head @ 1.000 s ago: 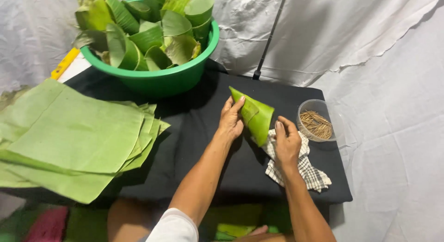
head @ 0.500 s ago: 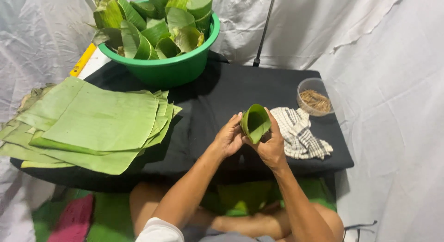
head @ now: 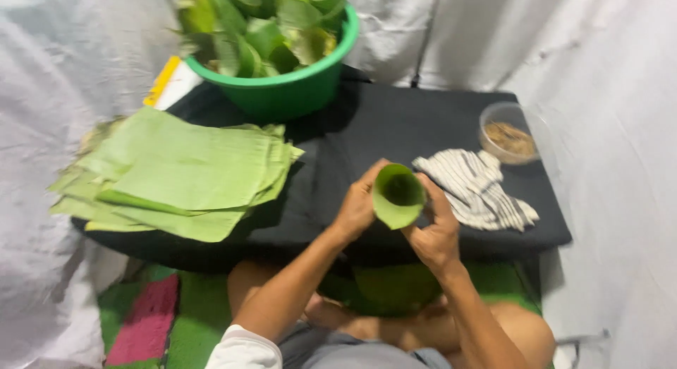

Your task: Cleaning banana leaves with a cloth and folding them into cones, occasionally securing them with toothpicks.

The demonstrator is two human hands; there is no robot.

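Observation:
A green banana leaf rolled into a cone (head: 398, 196) is held up over the near edge of the black table (head: 367, 129), its open mouth facing me. My left hand (head: 358, 203) wraps its left side and my right hand (head: 437, 228) grips its right side and lower edge. A stack of flat banana leaf sheets (head: 183, 171) lies on the table to the left. A green plastic tub (head: 282, 87) filled with folded leaf cones stands at the back.
A striped cloth (head: 474, 187) lies right of the hands, with a small clear bowl of thin sticks (head: 509, 135) behind it. White fabric hangs all around. My crossed legs rest on a green and pink mat (head: 162, 316) below the table.
The leaf went from a flat folded wedge on the table to a rolled cone lifted in both hands. The view has shifted, with the hands now nearer the table's front edge.

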